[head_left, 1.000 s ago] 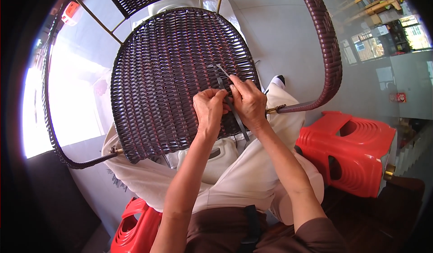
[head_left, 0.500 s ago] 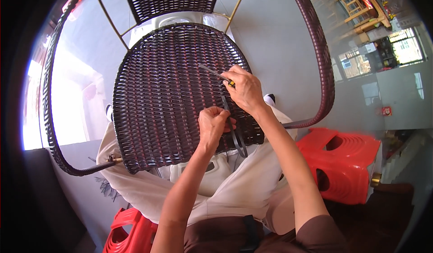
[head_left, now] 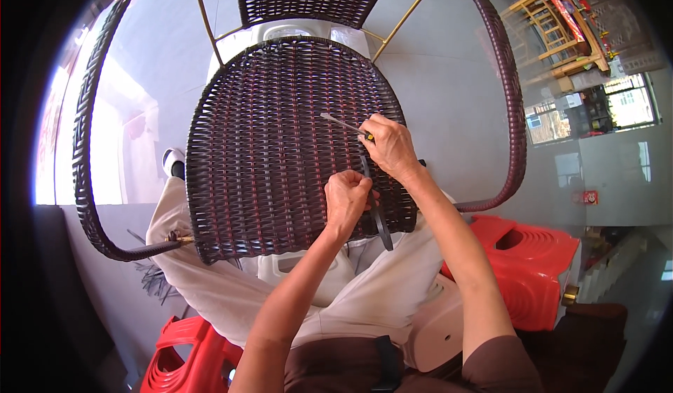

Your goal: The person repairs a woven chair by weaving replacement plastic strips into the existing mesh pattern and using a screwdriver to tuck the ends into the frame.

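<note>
The left hand (head_left: 346, 200) pinches a dark strip (head_left: 384, 235) near the woven seat (head_left: 273, 148)'s lower right corner. The right hand (head_left: 390, 146) grips a screwdriver (head_left: 343, 124) (blade pointing leftward) by the right edge.

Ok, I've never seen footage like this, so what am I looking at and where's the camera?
No machine here, just a person's bare left hand and right hand. A wide fisheye camera worn on the head looks down at them, so straight edges bend near the rim. Ahead is a rounded, dark brown woven chair seat. The left hand holds a flat, dark grey strip that reaches past the seat's near edge. The right hand grips a flat-tipped metal screwdriver over the weave. A bright red plastic stool shows at right.
</note>
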Demonstrator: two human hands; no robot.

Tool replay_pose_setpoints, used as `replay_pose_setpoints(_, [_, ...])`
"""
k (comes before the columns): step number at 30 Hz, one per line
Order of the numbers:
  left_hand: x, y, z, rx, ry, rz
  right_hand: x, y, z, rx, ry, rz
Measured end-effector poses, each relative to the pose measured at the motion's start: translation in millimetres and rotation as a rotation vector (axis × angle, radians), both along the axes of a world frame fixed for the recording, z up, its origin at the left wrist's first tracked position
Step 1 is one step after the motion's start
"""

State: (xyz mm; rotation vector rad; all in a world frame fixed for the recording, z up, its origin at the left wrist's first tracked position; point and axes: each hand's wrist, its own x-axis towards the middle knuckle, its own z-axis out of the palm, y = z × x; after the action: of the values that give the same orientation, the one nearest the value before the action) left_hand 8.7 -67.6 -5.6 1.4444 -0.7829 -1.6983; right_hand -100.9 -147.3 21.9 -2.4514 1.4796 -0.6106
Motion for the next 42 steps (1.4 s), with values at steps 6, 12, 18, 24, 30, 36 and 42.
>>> replay_pose_setpoints(6, [-1.1, -1.3, 1.6, 0.0, -0.003, 0.009, -3.3, -18.4, -2.2, 0.205, -0.022, -0.013])
replay_pose_setpoints(12, [6.2, -0.5, 8.6, 0.096, 0.161, -0.002, -1.7, -19.1, -0.7, 0.164, 0.003, 0.016])
replay_pose_setpoints(18, [4.9, 2.2, 13.4, 0.163, 0.314, 0.031, 10.5, -62.3, 25.4, -0.245, -0.084, -0.045])
replay_pose_setpoints(24, [-5.1, 6.0, 17.1, 0.078, 0.322, 0.094, 20.5, -87.6, 63.3, -0.544, -0.246, -0.121])
replay_pose_setpoints(30, [-6.2, 13.4, 13.6, 0.019, 0.332, 0.109, -5.7, -32.2, 15.7, -0.052, -0.599, -0.476])
replay_pose_setpoints(36, [-2.7, 19.2, 0.3, -0.068, 0.355, 0.179, 16.7, -19.4, -34.2, 0.095, -0.518, -0.361])
replay_pose_setpoints(42, [-9.1, 20.2, -6.5, -0.066, 0.301, 0.129, 21.6, -18.6, -37.0, 0.069, -0.48, -0.353])
